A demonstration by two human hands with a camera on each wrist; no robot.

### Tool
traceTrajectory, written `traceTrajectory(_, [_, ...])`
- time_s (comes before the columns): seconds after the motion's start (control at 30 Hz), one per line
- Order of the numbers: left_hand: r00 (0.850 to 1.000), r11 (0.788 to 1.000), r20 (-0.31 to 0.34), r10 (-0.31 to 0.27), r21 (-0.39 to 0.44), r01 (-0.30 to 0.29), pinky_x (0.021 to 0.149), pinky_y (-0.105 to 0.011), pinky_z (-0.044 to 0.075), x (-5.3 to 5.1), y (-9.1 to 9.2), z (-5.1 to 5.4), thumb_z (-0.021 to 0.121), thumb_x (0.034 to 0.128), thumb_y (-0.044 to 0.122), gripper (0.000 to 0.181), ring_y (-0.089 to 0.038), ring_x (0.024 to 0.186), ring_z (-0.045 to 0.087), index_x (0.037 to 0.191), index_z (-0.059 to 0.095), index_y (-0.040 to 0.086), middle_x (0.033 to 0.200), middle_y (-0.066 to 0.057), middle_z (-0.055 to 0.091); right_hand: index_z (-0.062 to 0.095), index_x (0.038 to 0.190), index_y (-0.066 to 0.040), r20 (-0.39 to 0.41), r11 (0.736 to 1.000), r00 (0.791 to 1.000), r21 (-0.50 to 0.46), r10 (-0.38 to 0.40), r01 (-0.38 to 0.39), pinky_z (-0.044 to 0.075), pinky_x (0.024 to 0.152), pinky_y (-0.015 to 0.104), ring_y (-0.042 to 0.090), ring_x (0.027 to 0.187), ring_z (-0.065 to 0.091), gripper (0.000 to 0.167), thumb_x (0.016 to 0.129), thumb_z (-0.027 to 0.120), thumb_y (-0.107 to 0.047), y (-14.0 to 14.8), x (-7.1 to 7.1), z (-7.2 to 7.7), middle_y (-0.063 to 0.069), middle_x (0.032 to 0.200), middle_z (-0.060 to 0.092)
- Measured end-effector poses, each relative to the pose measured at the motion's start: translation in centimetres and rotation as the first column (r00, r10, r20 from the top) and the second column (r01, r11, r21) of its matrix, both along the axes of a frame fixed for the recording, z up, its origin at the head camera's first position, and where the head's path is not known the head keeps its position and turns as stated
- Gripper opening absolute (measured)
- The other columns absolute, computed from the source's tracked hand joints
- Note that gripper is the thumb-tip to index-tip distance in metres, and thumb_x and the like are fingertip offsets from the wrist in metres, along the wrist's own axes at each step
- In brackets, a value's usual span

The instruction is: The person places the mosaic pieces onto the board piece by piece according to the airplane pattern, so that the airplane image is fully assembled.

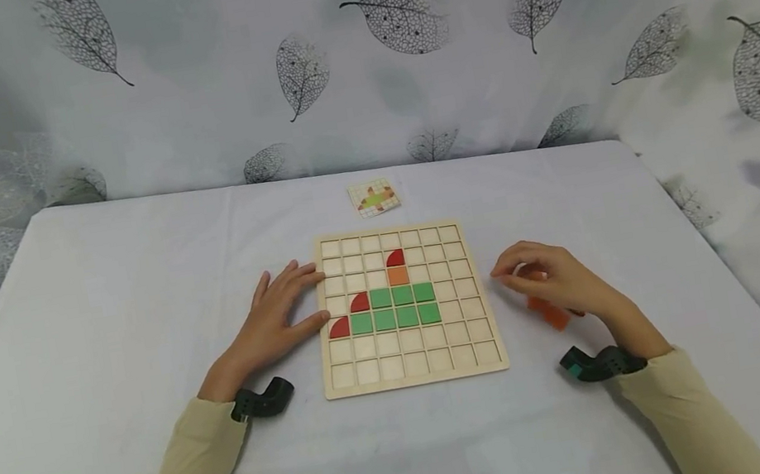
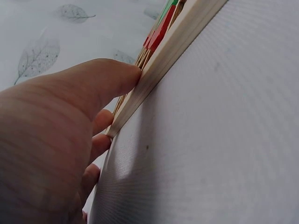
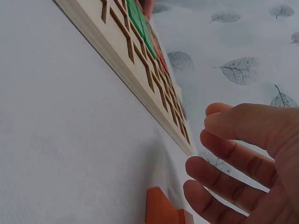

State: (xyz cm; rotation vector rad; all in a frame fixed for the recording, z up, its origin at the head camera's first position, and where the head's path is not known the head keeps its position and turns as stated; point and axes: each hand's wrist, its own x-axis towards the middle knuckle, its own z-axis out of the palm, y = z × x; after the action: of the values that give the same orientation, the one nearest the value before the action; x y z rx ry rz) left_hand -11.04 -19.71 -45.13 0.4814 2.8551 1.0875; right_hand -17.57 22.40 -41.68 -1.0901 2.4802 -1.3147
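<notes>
A wooden grid board lies at mid-table with green square tiles, red quarter-circle tiles and an orange square tile in its cells. My left hand rests at the board's left edge, fingers spread; in the left wrist view the thumb touches the rim. To the right of the board, my right hand hovers over loose orange tiles. Its fingers are loosely bent, thumb near the index finger, with no tile visible between them. The hand partly hides the loose tiles.
A small pattern card lies behind the board. The white tablecloth covers the table, and a leaf-print cloth hangs behind it. A dark device is strapped on each wrist.
</notes>
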Motion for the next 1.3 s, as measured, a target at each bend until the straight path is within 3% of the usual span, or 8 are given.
traceTrajectory(0.17, [1.0, 1.0, -0.002, 0.001, -0.002, -0.001, 0.119, -0.049, -0.006, -0.1, 0.1, 0.0, 0.068, 0.091, 0.032, 0.058, -0.028, 0.149, 0.016, 0.142, 0.048, 0.012, 0.152, -0.01, 0.039, 0.07, 0.103, -0.002, 0.012, 0.998, 1.0, 0.057, 0.012, -0.013, 0.05, 0.066, 0.019, 0.008, 0.083, 0.057, 0.018, 0.088, 0.066, 0.007, 0.9, -0.3, 0.3, 0.008, 0.102, 0.065])
traceTrajectory(0.4, [1.0, 1.0, -0.008, -0.002, 0.007, 0.002, 0.119, -0.051, -0.004, 0.0, 0.0, 0.0, 0.068, 0.091, 0.031, 0.057, -0.03, 0.149, 0.017, 0.141, 0.049, 0.011, 0.152, -0.012, 0.039, 0.071, 0.103, -0.004, 0.02, 0.995, 1.0, 0.101, -0.007, 0.005, 0.05, 0.067, 0.018, 0.008, 0.081, 0.056, 0.019, 0.087, 0.069, 0.005, 2.1, -0.5, 0.3, 0.008, 0.101, 0.066])
traceTrajectory(0.8, [1.0, 1.0, -0.007, 0.0, 0.009, 0.0, 0.119, -0.051, -0.004, -0.1, 0.1, 0.0, 0.069, 0.0907, 0.03, 0.058, -0.032, 0.149, 0.017, 0.141, 0.049, 0.01, 0.152, -0.013, 0.039, 0.073, 0.1, -0.006, -0.037, 0.966, 0.988, 0.209, -0.149, 0.154, 0.046, 0.059, 0.02, 0.01, 0.071, 0.049, 0.018, 0.082, 0.077, -0.004, 3.3, -0.8, -0.1, 0.005, 0.093, 0.065])
traceTrajectory(1.03, [1.0, 1.0, 0.006, 0.001, 0.002, -0.001, 0.119, -0.05, -0.005, 0.0, 0.1, 0.2, 0.068, 0.0911, 0.031, 0.058, -0.03, 0.149, 0.016, 0.141, 0.048, 0.011, 0.153, -0.011, 0.038, 0.072, 0.103, -0.005, 0.019, 0.924, 0.97, 0.309, -0.244, 0.226, 0.044, 0.058, 0.022, 0.012, 0.072, 0.05, 0.022, 0.082, 0.078, -0.01, 3.4, -0.8, 0.3, 0.007, 0.092, 0.062])
traceTrajectory(1.13, [1.0, 1.0, 0.011, 0.0, -0.003, 0.0, 0.119, -0.05, -0.005, 0.0, 0.1, 0.3, 0.068, 0.0912, 0.031, 0.058, -0.03, 0.149, 0.016, 0.141, 0.048, 0.011, 0.153, -0.011, 0.038, 0.072, 0.102, -0.005, 0.02, 0.911, 0.965, 0.334, -0.262, 0.241, 0.043, 0.057, 0.023, 0.013, 0.071, 0.049, 0.022, 0.082, 0.079, -0.011, 3.4, -0.8, 0.3, 0.006, 0.091, 0.063])
traceTrajectory(1.3, [1.0, 1.0, 0.006, -0.003, 0.002, 0.003, 0.119, -0.05, -0.005, 0.0, 0.1, 0.3, 0.068, 0.0911, 0.031, 0.058, -0.03, 0.149, 0.016, 0.141, 0.048, 0.011, 0.153, -0.011, 0.038, 0.073, 0.101, -0.005, -0.007, 0.919, 0.97, 0.316, -0.245, 0.234, 0.041, 0.056, 0.022, 0.011, 0.068, 0.048, 0.023, 0.08, 0.08, -0.01, 3.3, -0.8, 0.0, 0.005, 0.087, 0.064])
